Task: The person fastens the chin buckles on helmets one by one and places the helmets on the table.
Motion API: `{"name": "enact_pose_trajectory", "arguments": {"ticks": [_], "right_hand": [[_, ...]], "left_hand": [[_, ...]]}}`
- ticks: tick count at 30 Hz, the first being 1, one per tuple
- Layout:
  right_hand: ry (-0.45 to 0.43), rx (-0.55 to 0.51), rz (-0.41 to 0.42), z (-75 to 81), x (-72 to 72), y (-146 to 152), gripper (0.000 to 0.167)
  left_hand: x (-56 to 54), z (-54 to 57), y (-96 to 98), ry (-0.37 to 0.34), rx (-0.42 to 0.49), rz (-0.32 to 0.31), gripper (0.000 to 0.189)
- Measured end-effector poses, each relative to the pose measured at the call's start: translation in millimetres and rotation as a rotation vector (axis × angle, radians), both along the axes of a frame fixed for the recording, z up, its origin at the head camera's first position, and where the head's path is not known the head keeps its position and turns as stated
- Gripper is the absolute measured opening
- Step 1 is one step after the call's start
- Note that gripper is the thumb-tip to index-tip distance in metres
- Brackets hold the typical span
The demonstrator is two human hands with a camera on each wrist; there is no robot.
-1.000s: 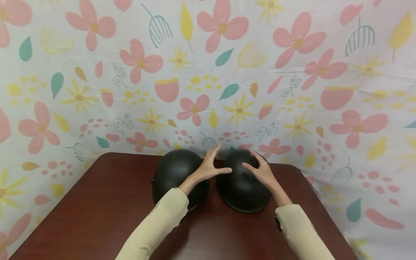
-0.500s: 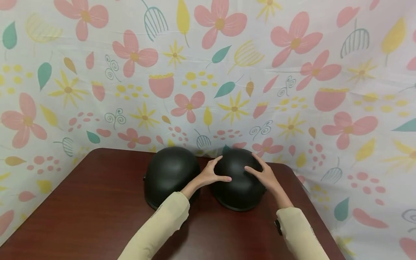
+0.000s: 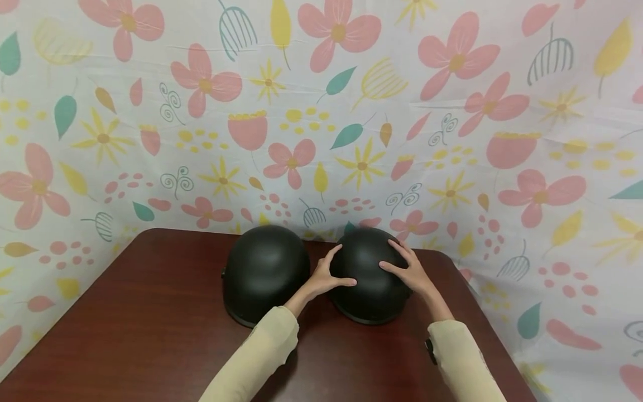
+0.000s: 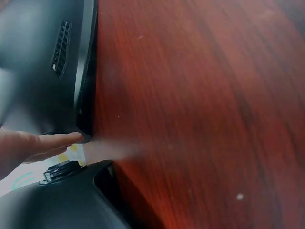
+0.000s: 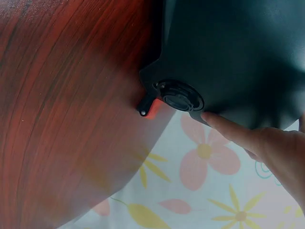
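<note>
Two black helmets rest side by side on the table, domes up. My left hand (image 3: 324, 277) is spread at the left side of the right helmet (image 3: 369, 296), in the narrow gap beside the left helmet (image 3: 263, 262). Its thumb and fingers stay apart on the shell. On the opposite side my right hand (image 3: 409, 269) lies with spread fingers on the dome. The right wrist view has a finger touching the shell beside a round side knob (image 5: 178, 98); a small orange-red piece (image 5: 153, 109) pokes out below. Neither underside is visible.
The dark red-brown wooden table (image 3: 145, 312) has rounded far corners. Right behind it hangs a white cloth (image 3: 311, 89) printed with flowers and leaves, close to both helmets. In the left wrist view a slotted vent (image 4: 61, 47) shows on one helmet.
The head view has shifted slightly. Both hands have come in from above and before the right helmet to settle against its sides. The helmets appear to stay where they were.
</note>
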State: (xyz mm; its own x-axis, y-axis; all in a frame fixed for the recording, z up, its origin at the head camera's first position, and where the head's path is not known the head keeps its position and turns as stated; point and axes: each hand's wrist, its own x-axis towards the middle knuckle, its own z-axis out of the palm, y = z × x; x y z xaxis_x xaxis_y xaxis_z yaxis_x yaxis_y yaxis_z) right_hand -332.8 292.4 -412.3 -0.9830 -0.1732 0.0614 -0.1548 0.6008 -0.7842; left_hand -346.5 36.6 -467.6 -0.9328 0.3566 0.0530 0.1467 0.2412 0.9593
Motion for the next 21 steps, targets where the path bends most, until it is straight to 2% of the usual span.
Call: {"name": "enact_pose_trajectory", "arguments": {"ticks": [11, 16, 21], "right_hand": [[-0.018, -0.013, 0.007, -0.4, -2.2, -1.1, 0.076], [-0.031, -0.023, 0.015, -1.1, -1.6, 0.2, 0.077], [-0.03, -0.038, 0.02, -2.2, 0.9, 4.9, 0.078]], "left_hand": [[2.6, -1.0, -1.8, -0.038, 0.016, 0.038, 0.101], [6.5, -1.4, -2.4, -0.085, 0.014, 0.043, 0.103], [7.5, -7.0, 1.5, -0.139, 0.029, 0.027, 0.102]]}}
